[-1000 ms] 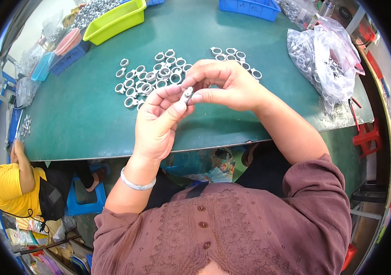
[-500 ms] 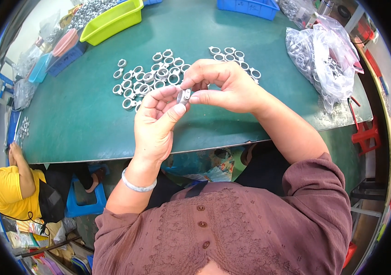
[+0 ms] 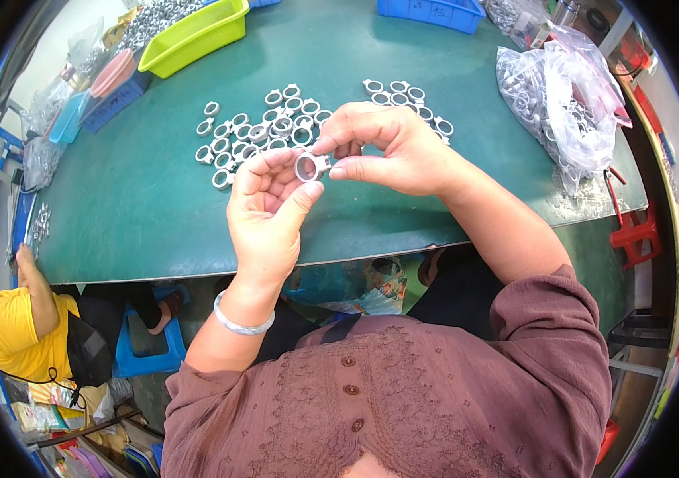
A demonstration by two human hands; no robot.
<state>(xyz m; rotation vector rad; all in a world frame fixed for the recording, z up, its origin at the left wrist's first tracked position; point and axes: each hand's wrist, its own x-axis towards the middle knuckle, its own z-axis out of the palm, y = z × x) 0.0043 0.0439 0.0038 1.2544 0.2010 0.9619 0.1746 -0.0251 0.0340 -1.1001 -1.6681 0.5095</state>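
Observation:
A grey metal ring with a small lug is held up over the table, its round opening facing me. My left hand curls around its left side, with the thumb tip at its lower edge. From the right, my right hand pinches the lug side between thumb and forefinger. Beyond my hands, similar loose rings lie in a spread pile on the green table. A second group of rings lies farther right, partly hidden behind my right hand.
A yellow-green bin and a blue bin stand at the back. Clear plastic bags of metal parts sit at the right. A person in yellow works at the left edge, near a blue stool.
The ring has turned from nearly edge-on to facing me with its opening. My left hand has shifted slightly left and its fingers have loosened a little. My right hand has barely moved.

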